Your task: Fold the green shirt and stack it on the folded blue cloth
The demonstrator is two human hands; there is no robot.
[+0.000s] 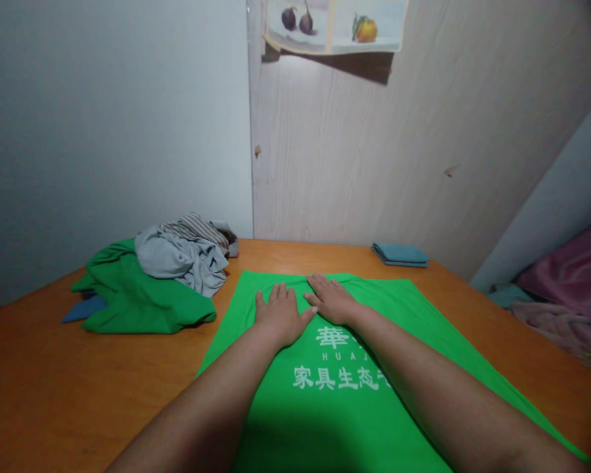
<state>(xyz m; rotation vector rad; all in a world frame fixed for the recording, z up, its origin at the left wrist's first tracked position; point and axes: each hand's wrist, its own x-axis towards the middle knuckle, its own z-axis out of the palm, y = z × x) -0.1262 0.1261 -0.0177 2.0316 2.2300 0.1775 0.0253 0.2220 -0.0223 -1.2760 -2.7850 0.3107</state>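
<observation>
To the far left of the printed green cloth (335,410), a small piece of blue cloth (85,309) poked out from beneath a crumpled green garment (145,299). That garment lay heaped on the orange-brown tabletop (103,387), near the printed green cloth's left edge but apart from it. A wrinkled grey garment (180,256) rested partly on the heap, with a striped cloth (196,226) at its back.

The printed green cloth itself lay spread on the tabletop, running toward the wearer, its white lettering partly covered by the right forearm. On its far left part the left hand (279,316) rested palm down, fingers slightly spread and thumb reaching toward the right hand (332,301). The right hand lay flat just beside it, near the cloth's far edge, fingers angled leftward; whether the two hands touched could not be told. Small creases ran around the fingertips.

Above and beyond the printed green cloth, a fruit picture (335,26) hung on the wall. Beyond its far right corner sat a folded teal cloth (400,255), and well to its right lay purplish-pink fabric (571,276).
</observation>
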